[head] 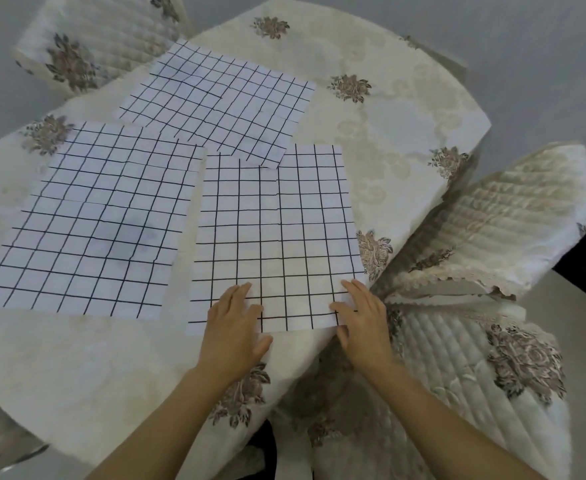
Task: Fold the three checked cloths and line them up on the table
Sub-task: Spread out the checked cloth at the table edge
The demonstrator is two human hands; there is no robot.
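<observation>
Left hand [231, 320] and right hand [362, 318] lay flat, fingers spread, gripping nothing, on the near cloth [274, 237]; all three cloths lay unfolded on the worktop [405, 109]; folding apparently not begun.

We see a round table under a cream tablecloth [381, 140] with brown flower motifs. A quilted chair cover [87, 46] with the same flowers stands at the far left; another chair [485, 358], lace-edged, stands at the near right. Grey floor [544, 57] lies beyond.
</observation>
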